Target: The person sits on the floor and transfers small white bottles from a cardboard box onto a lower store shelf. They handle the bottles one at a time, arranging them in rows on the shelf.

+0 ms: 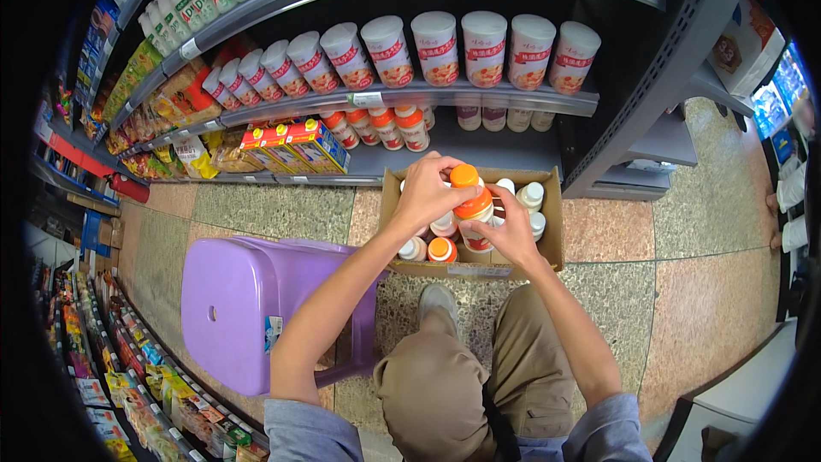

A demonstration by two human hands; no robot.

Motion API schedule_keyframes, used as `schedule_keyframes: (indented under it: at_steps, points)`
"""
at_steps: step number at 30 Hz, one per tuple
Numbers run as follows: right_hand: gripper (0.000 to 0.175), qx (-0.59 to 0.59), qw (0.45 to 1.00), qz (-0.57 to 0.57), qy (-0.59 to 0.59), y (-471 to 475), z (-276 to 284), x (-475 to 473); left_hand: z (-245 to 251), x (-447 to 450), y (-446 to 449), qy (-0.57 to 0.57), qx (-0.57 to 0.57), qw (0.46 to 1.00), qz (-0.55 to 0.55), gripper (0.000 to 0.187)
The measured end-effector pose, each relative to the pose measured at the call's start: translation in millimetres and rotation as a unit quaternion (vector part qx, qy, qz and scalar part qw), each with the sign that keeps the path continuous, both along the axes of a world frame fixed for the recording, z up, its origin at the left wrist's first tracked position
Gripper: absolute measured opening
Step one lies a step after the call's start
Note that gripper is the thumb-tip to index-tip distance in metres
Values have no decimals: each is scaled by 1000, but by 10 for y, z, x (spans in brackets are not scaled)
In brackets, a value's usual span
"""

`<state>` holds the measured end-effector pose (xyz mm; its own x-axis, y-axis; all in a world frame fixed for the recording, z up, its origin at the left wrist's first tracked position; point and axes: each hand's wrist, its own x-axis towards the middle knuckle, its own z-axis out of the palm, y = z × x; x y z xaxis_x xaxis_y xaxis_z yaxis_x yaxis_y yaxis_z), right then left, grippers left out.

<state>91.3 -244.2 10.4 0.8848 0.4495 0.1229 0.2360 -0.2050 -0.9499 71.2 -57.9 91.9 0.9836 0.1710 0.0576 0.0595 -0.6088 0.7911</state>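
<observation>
Both hands are at an orange-capped drink bottle [474,205] above an open cardboard box [553,218]. My left hand [428,187] grips its upper part, thumb across the orange neck. Around the bottle's lower side curl the fingers of my right hand [510,226]. White-capped bottles [531,195] stand upright in the box, along with another orange-capped bottle [442,249] at the near side. My hands and the held bottle hide part of the box's inside. Straight behind the box, a row of orange-topped bottles [385,126] stands on the lowest shelf [442,147].
Left of the box, a purple plastic stool [231,308] rests on the tiled floor. White cans with red labels [485,50] line the middle shelf. Drink cartons [292,146] sit lower left. A metal shelf upright [654,70] rises at right; a fire extinguisher [130,187] is far left.
</observation>
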Motion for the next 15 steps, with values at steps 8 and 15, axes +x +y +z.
schedule_keyframes:
  at_steps: [8,15]
  points:
    - [79,-69,996,40,25,-28,-248,-128,-273,-95,-14,34,68,995,-71,47]
    - [80,-129,986,92,59,-128,-411,-112,-551,-168,-67,69,34,993,-86,42]
